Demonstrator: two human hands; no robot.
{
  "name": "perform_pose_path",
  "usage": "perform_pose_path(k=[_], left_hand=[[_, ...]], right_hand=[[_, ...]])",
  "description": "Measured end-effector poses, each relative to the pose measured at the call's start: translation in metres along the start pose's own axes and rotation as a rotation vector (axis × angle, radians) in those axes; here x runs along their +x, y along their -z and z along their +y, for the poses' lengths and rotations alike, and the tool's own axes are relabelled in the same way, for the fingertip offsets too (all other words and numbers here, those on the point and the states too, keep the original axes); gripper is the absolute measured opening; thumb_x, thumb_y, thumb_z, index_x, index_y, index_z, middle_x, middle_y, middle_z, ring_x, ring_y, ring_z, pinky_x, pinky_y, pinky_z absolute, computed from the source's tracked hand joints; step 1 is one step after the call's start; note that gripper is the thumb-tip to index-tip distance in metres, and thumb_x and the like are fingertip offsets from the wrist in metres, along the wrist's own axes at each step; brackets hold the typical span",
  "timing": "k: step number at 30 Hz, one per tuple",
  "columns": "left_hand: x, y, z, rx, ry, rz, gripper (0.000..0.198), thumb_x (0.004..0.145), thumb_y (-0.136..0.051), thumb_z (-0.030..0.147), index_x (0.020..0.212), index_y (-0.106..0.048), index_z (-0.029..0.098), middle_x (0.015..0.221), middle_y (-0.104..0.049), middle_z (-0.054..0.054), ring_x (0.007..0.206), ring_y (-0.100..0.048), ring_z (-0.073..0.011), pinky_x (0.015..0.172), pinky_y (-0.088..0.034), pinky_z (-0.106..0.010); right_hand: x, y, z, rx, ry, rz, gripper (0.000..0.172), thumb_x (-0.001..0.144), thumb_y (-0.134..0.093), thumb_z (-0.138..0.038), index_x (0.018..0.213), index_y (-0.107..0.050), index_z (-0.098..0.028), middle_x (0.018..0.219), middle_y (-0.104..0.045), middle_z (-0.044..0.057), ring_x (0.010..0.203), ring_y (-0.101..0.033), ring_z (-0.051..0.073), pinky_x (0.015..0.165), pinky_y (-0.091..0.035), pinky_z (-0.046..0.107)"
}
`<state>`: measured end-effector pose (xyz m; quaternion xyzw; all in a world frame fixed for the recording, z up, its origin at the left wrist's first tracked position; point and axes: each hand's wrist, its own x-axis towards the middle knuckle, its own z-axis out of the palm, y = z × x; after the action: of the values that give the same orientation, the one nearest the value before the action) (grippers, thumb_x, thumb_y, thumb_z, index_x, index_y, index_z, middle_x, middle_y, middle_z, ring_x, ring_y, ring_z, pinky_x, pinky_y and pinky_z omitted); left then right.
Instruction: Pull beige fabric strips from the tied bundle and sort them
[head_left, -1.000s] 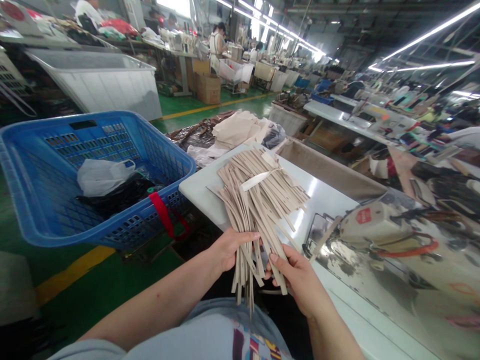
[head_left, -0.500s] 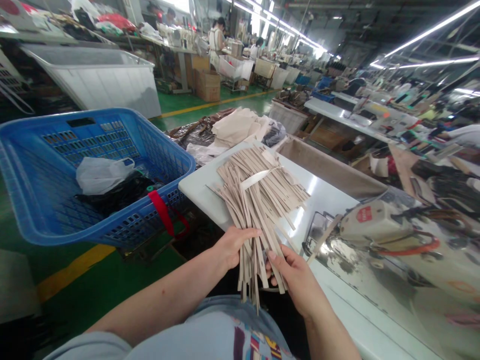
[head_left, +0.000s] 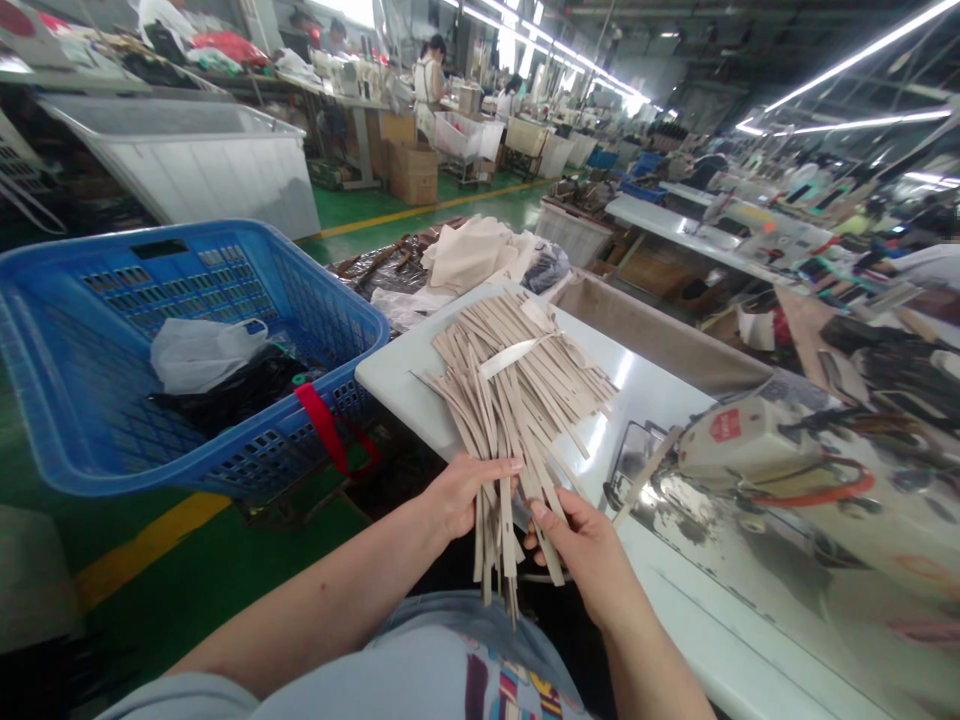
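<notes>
A bunch of long, thin beige strips [head_left: 491,530] hangs over the near edge of the white table [head_left: 405,375]. My left hand [head_left: 469,495] is closed round this bunch, its thumb laid across the top. Just to the right, my right hand [head_left: 574,535] pinches the lower ends of a few strips [head_left: 549,545] between thumb and fingers. Beyond both hands a larger pile of similar strips [head_left: 555,390] lies on the table, with a pale band [head_left: 514,357] across it. Some of my right fingers are hidden behind the strips.
A sewing machine [head_left: 757,450] stands close on the right. To the left is a blue basket [head_left: 292,430] with plastic bags [head_left: 206,355] inside. Beige pieces [head_left: 472,250] lie past the table's far edge, beside a trough [head_left: 660,340]. A white bin [head_left: 202,165] stands farther back.
The strips at my right hand have drawn slightly apart from the bunch in my left, leaving a wider gap. My left hand keeps its grip.
</notes>
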<state>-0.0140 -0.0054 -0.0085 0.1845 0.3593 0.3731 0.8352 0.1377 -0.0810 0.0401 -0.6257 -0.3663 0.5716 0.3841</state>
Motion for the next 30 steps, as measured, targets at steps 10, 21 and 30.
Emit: perform_pose_path(k=[10,21,30], left_hand=[[0.004,0.006,0.000,-0.011,0.046,-0.017,0.030,0.062,-0.085,0.019,0.084,-0.071,0.004,0.068,-0.069,-0.012,0.057,-0.065,-0.0215,0.062,-0.059,-0.037],[0.006,0.007,0.000,0.004,0.042,0.014,0.027,0.063,-0.083,0.020,0.082,-0.070,0.006,0.064,-0.068,-0.010,0.054,-0.063,-0.0206,0.058,-0.058,-0.035],[0.004,0.010,-0.001,-0.095,0.076,0.012,0.024,0.068,-0.073,0.014,0.090,-0.071,0.004,0.075,-0.074,-0.015,0.061,-0.069,-0.0240,0.058,-0.060,-0.034]], right_hand=[[0.008,0.000,0.009,-0.190,0.143,0.005,0.047,0.080,-0.066,-0.064,0.068,-0.069,-0.019,0.059,-0.053,0.000,0.058,-0.047,0.016,0.056,-0.041,0.028],[0.015,0.006,0.002,-0.647,0.384,0.226,0.044,0.096,-0.044,-0.055,0.077,-0.065,-0.021,0.071,-0.061,0.005,0.071,-0.056,0.022,0.068,-0.042,0.032],[0.031,0.034,-0.002,-1.270,0.244,0.397,0.034,0.105,-0.035,-0.034,0.114,-0.064,-0.018,0.108,-0.070,0.012,0.091,-0.067,0.025,0.071,-0.040,0.031]])
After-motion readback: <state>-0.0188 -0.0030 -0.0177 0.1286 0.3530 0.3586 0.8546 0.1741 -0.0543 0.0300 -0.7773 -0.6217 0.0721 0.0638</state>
